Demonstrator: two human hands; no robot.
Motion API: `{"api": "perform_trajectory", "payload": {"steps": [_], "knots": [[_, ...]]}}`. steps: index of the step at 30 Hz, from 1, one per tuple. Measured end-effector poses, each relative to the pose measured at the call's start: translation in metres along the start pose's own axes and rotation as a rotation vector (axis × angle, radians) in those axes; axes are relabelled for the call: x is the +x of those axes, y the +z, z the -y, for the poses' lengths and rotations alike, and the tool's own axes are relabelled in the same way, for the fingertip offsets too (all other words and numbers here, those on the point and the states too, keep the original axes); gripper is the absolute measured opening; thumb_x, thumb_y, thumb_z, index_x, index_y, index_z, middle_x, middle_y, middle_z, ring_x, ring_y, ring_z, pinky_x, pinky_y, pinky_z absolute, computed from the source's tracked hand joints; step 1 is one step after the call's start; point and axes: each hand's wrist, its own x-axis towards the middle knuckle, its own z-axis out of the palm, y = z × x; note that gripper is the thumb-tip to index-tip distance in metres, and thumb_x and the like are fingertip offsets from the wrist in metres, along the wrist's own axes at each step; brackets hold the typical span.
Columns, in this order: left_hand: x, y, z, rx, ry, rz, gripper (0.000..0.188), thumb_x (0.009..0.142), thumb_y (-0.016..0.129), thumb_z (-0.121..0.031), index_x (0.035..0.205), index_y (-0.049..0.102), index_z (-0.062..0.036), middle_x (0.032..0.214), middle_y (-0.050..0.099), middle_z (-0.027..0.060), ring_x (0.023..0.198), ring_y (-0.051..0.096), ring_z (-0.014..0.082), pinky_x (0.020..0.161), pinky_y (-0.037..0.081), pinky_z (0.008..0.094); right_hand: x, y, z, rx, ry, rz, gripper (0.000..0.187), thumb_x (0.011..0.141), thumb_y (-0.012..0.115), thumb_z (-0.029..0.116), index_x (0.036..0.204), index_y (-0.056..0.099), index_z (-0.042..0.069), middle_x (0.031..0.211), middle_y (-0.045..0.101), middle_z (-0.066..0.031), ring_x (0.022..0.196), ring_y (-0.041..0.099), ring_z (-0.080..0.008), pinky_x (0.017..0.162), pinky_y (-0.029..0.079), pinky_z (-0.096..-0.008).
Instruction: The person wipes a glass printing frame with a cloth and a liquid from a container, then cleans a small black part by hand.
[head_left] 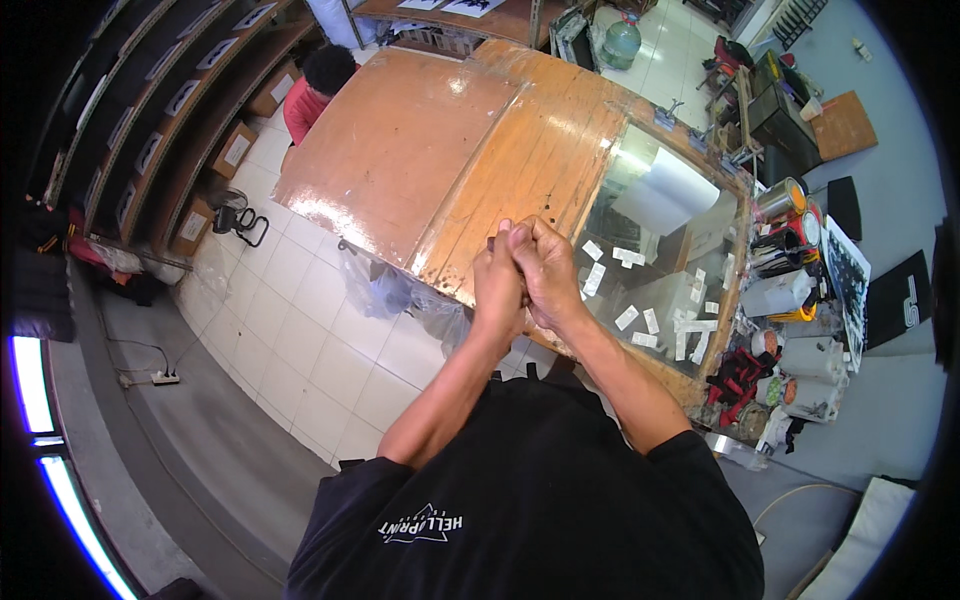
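Note:
My left hand (496, 284) and my right hand (549, 268) are pressed together in front of my chest, over the near edge of the wooden table (520, 165). Both are closed, with bent fingers and the thumbs at the top. Whatever may lie between the palms is hidden. Just right of them, a glass panel (640, 275) is set into the tabletop. Several small white labels or tape pieces (595, 279) are scattered on it, and a curled white sheet (668, 192) lies toward its far end.
Paint cans (780, 200), tubs (778, 294) and red-handled tools (738, 385) crowd the right side. Shelves (150, 130) with boxes stand at the left. A person in red (303, 108) is beyond the table's left edge. Plastic bags (375, 285) hang below the near edge.

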Motion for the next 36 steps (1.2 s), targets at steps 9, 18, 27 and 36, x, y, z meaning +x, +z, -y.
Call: {"api": "perform_trajectory", "payload": {"steps": [9, 18, 27, 36], "knots": [[0.016, 0.001, 0.000, 0.631, 0.815, -0.131, 0.026, 0.105, 0.045, -0.014, 0.109, 0.064, 0.0037, 0.096, 0.067, 0.0215, 0.086, 0.067, 0.0334, 0.079, 0.053, 0.0382, 0.004, -0.031, -0.021, 0.712, 0.117, 0.165, 0.057, 0.103, 0.042, 0.051, 0.115, 0.059, -0.002, 0.117, 0.064, -0.0159, 0.117, 0.058, -0.0263, 0.107, 0.041, -0.0380], [0.033, -0.033, 0.005, 0.027, 0.223, 0.039, 0.040, 0.105, 0.041, -0.030, 0.095, 0.062, 0.0021, 0.078, 0.064, 0.0123, 0.070, 0.060, 0.0251, 0.067, 0.049, 0.0381, -0.018, -0.060, -0.034, 0.912, 0.085, 0.272, 0.034, 0.093, 0.055, 0.034, 0.095, 0.065, 0.001, 0.098, 0.063, -0.0157, 0.100, 0.056, -0.0310, 0.089, 0.045, -0.0427], [-0.027, -0.026, -0.024, -0.387, -0.090, 0.347, 0.042, 0.105, 0.046, -0.019, 0.134, 0.050, 0.0110, 0.124, 0.061, 0.0210, 0.111, 0.062, 0.0297, 0.095, 0.053, 0.0389, -0.033, -0.061, 0.001, 0.899, 0.073, 0.237, 0.024, 0.091, 0.058, 0.021, 0.074, 0.046, 0.008, 0.073, 0.046, -0.0045, 0.073, 0.043, -0.0186, 0.063, 0.040, -0.0315], [-0.029, -0.012, -0.003, 0.426, 0.308, 0.234, 0.030, 0.104, 0.051, -0.010, 0.128, 0.059, 0.0052, 0.117, 0.068, 0.0133, 0.105, 0.064, 0.0172, 0.092, 0.051, 0.0299, -0.041, -0.053, 0.017, -1.178, -0.733, 0.279, 0.024, 0.080, 0.058, 0.005, 0.104, 0.061, 0.004, 0.110, 0.066, -0.0121, 0.105, 0.060, -0.0296, 0.090, 0.042, -0.0455]]}}
